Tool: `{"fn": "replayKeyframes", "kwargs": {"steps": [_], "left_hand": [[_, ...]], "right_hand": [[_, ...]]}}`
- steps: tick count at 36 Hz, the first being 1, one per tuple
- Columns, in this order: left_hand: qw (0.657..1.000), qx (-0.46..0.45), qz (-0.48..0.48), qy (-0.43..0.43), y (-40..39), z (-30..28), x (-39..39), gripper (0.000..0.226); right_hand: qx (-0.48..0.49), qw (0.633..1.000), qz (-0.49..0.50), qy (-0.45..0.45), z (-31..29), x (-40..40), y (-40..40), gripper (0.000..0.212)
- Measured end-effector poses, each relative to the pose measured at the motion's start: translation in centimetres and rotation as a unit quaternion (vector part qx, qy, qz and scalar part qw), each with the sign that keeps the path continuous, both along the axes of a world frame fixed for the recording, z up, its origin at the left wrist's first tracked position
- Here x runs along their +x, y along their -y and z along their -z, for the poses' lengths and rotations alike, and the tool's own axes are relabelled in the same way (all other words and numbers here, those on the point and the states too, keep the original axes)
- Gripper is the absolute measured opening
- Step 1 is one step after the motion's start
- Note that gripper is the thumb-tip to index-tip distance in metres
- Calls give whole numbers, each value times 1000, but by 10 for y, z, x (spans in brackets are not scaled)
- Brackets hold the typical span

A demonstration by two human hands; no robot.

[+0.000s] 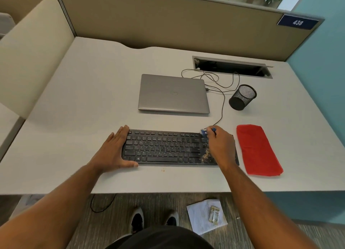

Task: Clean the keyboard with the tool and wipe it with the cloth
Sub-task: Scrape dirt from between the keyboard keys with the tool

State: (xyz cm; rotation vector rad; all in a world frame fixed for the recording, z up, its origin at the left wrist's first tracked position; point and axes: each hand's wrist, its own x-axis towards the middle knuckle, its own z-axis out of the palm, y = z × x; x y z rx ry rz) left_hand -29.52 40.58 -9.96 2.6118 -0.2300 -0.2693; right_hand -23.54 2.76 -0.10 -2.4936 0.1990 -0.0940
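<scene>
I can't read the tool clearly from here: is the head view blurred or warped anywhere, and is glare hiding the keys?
Head view: the blue tool in the right hand is smeared by motion blur. The wide lens bows the desk edges and partition. Lighting is soft and even, with no glare on the keyboard; its key legends are faint but visible. The left hand looks sharp.

A pale grey counter sits in a cubicle walled by a tan partition at the back and a teal wall on the right — a blue plate reads 438. Below lies grey streaked carpet; a cream padded panel stands at left.
</scene>
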Motion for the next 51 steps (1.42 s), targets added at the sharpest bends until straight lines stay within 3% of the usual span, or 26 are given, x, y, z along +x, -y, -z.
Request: {"fn": "replayKeyframes", "kwargs": {"steps": [5, 13, 16, 20, 24, 31, 37, 41, 45, 51], "left_hand": [[1000, 1, 2, 1, 0, 1, -1, 147], [1000, -1, -1, 1, 1, 0, 0, 147], [1000, -1, -3, 3, 0, 1, -1, 148], [1000, 2, -1, 1, 0, 1, 0, 148], [1000, 3, -1, 1, 0, 2, 0, 148], [1000, 3, 1, 2, 0, 3, 1, 148], [1000, 3, 1, 4, -1, 3, 0, 148], [1000, 1, 3, 4, -1, 2, 0, 148], [1000, 3, 4, 5, 0, 1, 0, 148], [1000, 3, 3, 2, -1, 1, 0, 148]], "right_hand": [[-42, 995, -52, -71, 7, 2, 2, 26], [-111, 981, -122, -103, 5, -53, 22, 23], [-79, 987, -99, -98, -4, -49, 25, 19], [-9, 999, -36, -28, -6, -33, 19, 21], [-43, 991, -80, -103, 3, -34, 15, 23], [-112, 976, -121, -141, 11, -76, 32, 21], [-7, 996, -73, -49, 2, -80, 27, 16], [-19, 992, -87, -91, 11, -82, 24, 16], [-98, 976, -129, -148, 7, -83, 23, 19], [-27, 983, -168, -71, -9, -67, 9, 20]]}}
